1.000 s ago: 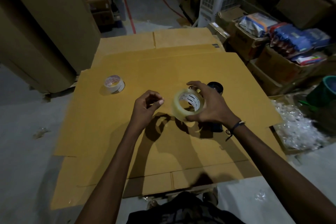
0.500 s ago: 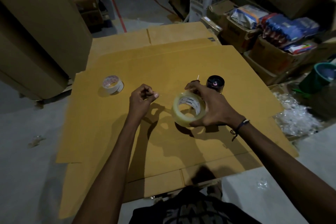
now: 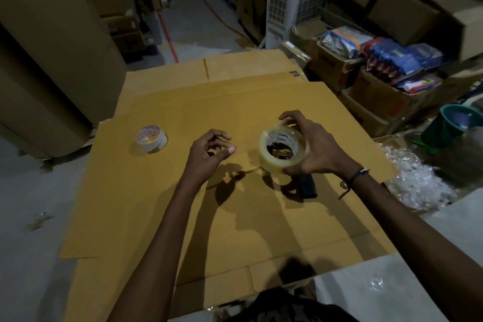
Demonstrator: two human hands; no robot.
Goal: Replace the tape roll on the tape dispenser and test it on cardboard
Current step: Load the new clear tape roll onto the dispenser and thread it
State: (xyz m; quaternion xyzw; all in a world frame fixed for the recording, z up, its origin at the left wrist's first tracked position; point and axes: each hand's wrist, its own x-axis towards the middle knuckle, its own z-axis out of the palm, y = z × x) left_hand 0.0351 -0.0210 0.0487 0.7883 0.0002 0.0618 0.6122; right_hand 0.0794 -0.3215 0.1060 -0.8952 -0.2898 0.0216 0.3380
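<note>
Two hands hovered: the right hand (image 3: 317,150) gripped the tape roll (image 3: 281,162) by its outer rim, likely light, stiff and slick; the left hand (image 3: 206,154) curled beside it, whether pinching anything I cannot tell.

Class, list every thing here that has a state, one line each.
Clear tape roll, lifted, gripped by right hand.
Left hand, fingers curled; hold unclear.
White tape roll, lying flat on cardboard, untouched.
Tape dispenser, on cardboard, mostly hidden under right hand.
Cardboard, flattened, spread on floor.
</note>
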